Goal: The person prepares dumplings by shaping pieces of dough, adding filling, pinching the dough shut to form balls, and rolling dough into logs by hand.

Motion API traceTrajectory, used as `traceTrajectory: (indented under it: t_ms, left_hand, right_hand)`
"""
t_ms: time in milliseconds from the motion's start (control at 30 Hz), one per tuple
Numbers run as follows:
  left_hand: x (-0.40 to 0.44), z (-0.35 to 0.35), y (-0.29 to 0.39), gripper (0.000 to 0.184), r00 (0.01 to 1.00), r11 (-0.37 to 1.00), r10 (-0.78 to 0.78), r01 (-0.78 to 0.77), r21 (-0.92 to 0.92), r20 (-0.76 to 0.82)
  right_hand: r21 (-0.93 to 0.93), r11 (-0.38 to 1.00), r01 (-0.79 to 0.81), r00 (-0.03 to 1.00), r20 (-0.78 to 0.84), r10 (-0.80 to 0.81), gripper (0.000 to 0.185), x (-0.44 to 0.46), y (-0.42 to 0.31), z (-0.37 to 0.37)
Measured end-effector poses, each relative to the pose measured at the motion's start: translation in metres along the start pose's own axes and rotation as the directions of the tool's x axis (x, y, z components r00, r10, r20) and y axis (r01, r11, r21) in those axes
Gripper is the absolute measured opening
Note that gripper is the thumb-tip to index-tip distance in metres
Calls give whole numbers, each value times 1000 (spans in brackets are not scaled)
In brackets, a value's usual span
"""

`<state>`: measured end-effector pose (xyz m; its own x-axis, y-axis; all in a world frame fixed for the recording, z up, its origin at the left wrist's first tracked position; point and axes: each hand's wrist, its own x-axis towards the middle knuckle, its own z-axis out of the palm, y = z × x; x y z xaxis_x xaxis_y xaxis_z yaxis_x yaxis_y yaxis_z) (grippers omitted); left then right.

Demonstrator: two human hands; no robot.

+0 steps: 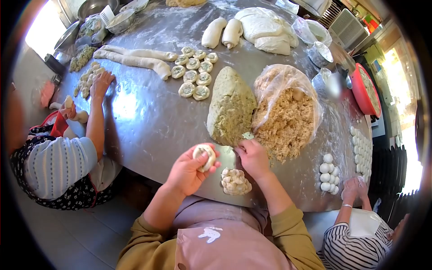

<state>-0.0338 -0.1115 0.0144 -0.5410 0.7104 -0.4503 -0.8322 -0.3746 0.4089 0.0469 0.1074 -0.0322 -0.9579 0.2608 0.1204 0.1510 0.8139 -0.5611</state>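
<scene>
My left hand point(191, 168) is closed around a dough wrapper point(204, 157), a round cupped piece, with the thumb pressed into its hollow. My right hand point(253, 157) has its fingers drawn together at the near edge of a large mound of green filling point(231, 105). Whatever those fingers pinch is hidden; a small pale green bit shows just above them. On the steel table below and between my hands lies a heap of small dough pieces point(236, 182). Right of the green mound is a brown crumbly filling point(288, 117), partly covered by clear plastic.
Several filled dough rounds point(192, 76) lie beyond the green mound, beside long dough ropes point(135, 58). Large dough point(267, 29) rests at the back. A co-worker's hand point(102, 84) touches dough pieces at left; another person's hands point(354, 189) are near white balls point(328, 173). A red basin point(365, 90) stands right.
</scene>
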Motion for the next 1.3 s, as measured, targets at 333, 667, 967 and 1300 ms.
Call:
traceTrajectory:
  t_ms: [333, 667, 967, 1300]
  left_hand:
    - [41, 37, -67, 29, 997, 992, -40, 47, -114, 66]
    - [36, 51, -65, 26, 995, 965, -62, 39, 259, 82]
    - [31, 26, -42, 29, 987, 986, -145, 150, -67, 66]
    - [13, 21, -36, 26, 995, 997, 8, 0, 82, -95]
  right_hand:
    - [881, 416, -224, 934, 72, 349, 21, -41, -34, -42]
    - [240, 969, 56, 959, -282, 15, 28, -34, -48, -70]
    - [500, 866, -19, 943, -279, 182, 11, -4, -39, -73]
    - [-86, 965, 249, 934, -240, -263, 35, 69, -34, 5]
